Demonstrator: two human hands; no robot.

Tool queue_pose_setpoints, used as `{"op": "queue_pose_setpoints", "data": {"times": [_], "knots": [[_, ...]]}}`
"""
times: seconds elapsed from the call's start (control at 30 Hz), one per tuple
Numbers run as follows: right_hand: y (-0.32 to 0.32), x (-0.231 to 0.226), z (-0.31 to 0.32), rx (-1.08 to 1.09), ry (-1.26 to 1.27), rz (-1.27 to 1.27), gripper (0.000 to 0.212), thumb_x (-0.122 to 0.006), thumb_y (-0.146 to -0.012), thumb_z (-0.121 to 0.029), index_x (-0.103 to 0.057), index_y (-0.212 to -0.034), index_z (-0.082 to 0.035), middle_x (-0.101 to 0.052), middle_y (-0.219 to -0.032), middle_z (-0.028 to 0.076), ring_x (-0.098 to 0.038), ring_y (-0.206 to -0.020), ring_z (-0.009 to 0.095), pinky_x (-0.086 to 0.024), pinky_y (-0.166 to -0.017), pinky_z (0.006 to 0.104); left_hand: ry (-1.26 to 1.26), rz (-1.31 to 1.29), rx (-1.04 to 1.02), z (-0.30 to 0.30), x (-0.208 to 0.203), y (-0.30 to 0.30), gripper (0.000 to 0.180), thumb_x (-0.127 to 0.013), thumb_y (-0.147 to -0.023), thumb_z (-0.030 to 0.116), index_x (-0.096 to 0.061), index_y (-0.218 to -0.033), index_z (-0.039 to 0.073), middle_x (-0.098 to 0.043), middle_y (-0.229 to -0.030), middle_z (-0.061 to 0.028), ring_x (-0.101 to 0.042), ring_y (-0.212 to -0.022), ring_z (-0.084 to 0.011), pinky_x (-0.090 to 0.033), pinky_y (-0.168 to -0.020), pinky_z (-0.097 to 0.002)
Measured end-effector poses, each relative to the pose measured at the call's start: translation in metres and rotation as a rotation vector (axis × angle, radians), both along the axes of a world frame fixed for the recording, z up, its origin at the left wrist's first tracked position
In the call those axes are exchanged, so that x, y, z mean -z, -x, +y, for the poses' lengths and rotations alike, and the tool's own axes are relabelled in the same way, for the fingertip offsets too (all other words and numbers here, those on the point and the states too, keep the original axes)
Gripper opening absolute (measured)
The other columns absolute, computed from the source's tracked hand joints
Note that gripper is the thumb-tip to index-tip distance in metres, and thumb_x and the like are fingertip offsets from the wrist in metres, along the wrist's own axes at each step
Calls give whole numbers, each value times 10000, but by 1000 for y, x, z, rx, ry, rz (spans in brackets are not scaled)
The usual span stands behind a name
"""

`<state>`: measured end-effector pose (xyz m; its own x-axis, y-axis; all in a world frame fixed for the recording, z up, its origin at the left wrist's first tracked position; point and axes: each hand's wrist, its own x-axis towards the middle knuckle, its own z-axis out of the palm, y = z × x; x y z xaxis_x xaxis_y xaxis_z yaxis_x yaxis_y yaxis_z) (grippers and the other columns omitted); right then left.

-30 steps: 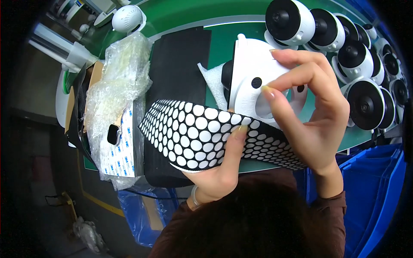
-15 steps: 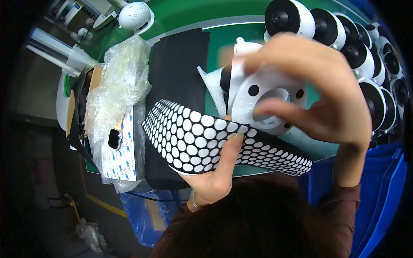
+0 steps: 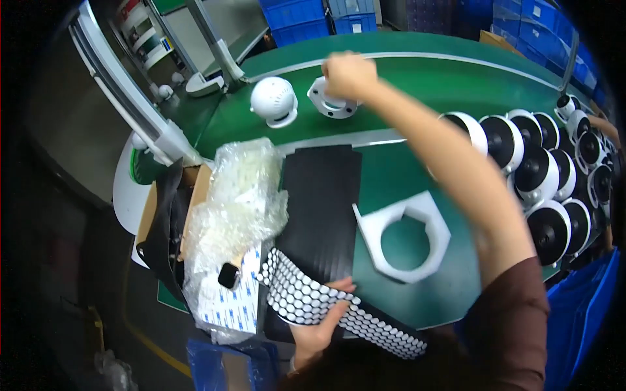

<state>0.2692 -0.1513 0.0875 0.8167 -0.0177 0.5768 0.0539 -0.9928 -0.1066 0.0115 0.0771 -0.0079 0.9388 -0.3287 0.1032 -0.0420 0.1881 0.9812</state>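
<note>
Low in the view, my left hand [image 3: 314,335] holds a black strip sheet covered with rows of white round stick-on pads [image 3: 298,301], thumb on top and fingers behind. My right arm reaches far forward over the green belt. There my right hand [image 3: 352,77] is closed on a white camera-like device [image 3: 339,112], whose flat base with dark round dots faces me; the fingers hide much of its body. Between my arms lies a white foam holder [image 3: 435,228] with a large rounded opening, its green table surface showing through.
Another white round-headed device [image 3: 274,101] stands on the belt. Several white devices with black fronts [image 3: 503,143] crowd the right side. A black mat [image 3: 319,208], bubble wrap [image 3: 244,195], a smartwatch [image 3: 229,275] and an open cardboard box [image 3: 195,195] are at left. Blue crates [image 3: 297,23] stand behind.
My right hand has gone from above the foam holder to the far belt, with the white device out of the holder. The view has tilted up; my left hand keeps the pad sheet.
</note>
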Motion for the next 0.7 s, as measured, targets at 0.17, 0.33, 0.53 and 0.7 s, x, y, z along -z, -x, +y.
{"op": "queue_pose_setpoints", "data": {"times": [0.17,0.33,0.53,0.7], "knots": [[-13,92,-37,131,274,12,116,-511,-684,-145,-611,-628,-134,-617,-700,64,-600,-728,191,-440,-587,333,-168,-19,219,11,1,-6,266,-441,-785,-27,-473,-1045,-74,-563,-974,-163,-544,-904,-205,-424,-801,-278],[-5,99,-60,90,418,354,152,-488,-703,-124,-638,-679,-109,-624,-730,68,-601,-741,217,-454,-671,346,3,-77,202,10,10,-6,232,-467,-733,-99,-493,-963,-106,-558,-956,-204,-568,-843,-223,-446,-779,-298],[-12,119,-84,6,495,130,158,-477,-704,-87,-617,-773,-66,-599,-900,107,-582,-836,231,-476,-680,349,80,-85,198,2,11,-5,256,-481,-708,-131,-467,-963,-122,-560,-922,-222,-574,-826,-239,-457,-769,-305],[-8,72,-35,248,523,585,133,-545,-670,-118,-612,-782,-91,-598,-899,99,-585,-839,204,-478,-671,344,171,-50,190,6,17,-5,242,-514,-743,-94,-489,-983,-109,-566,-948,-175,-559,-861,-178,-442,-769,-243]]}}
